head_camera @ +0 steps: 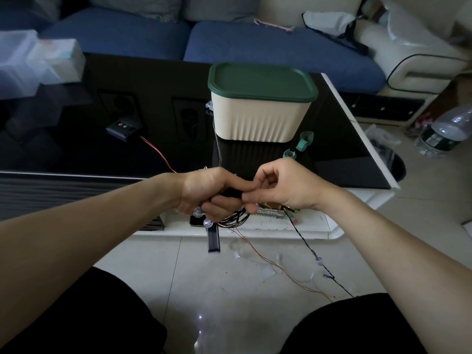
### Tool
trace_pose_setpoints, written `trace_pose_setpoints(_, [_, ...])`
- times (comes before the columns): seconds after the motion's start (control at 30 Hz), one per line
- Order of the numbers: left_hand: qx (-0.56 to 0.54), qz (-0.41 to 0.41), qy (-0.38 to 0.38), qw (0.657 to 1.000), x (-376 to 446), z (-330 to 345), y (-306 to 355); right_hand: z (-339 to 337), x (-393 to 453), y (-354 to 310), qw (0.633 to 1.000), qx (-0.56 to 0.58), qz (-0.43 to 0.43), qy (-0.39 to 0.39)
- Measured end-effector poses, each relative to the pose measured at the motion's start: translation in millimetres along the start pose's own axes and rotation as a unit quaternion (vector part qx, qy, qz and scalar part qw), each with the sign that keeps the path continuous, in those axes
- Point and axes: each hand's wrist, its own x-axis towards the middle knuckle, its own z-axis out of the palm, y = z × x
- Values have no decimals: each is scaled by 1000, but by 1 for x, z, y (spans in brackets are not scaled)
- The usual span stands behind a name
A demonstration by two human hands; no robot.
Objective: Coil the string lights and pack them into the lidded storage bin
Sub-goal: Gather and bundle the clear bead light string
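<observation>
- The left hand [204, 192] curls its fingers round a small bundle of thin dark-wired string lights with clear round bulbs [231, 218]; two bulbs poke out just under its fingers.
- The right hand [278, 185] meets it knuckle to knuckle, thumb and forefinger pinching the wire right beside the left hand's grip, the other fingers curled in.
- The loops gathered so far hang just below both hands, over the white front edge of the glossy black worktop [153, 139].
- From under the right hand a loose black run of the same lights drops away down and to the right across the pale tiled floor [229, 290], with more bulbs along it; a thin red wire trails on the floor beside it.
- Judging by that slack, coiling looks only partly done.
- The cream ribbed plastic storage bin [260, 118] stands on the worktop straight ahead of the hands, a touch nearer the right one, its dark green lid [260, 81] on.
- Its long side lies across the view, so the bundle would travel forward and up, and the lid must come off first.
- A small black box with a red and a green dot [123, 127] sits on the worktop to the left, well apart from the bin, a red wire leading from it toward the left hand.
</observation>
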Motion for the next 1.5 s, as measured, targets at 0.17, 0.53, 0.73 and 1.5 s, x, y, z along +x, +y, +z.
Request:
trace_pose_setpoints(0.17, [-33,11,32,999,-2,3,-3,-10,-6,10,994,70,30,-74])
trace_pose_setpoints(0.53, [-105,32,47,993,-3,2,0,5,-5,5,989,142,-5,34])
trace_pose_setpoints(0.73, [-60,46,57,995,0,8,-2,1,-6,6,989,150,6,3])
trace_pose_setpoints(1.5, [-154,51,133,978,8,11,1,4,8,17,992,63,-46,98])
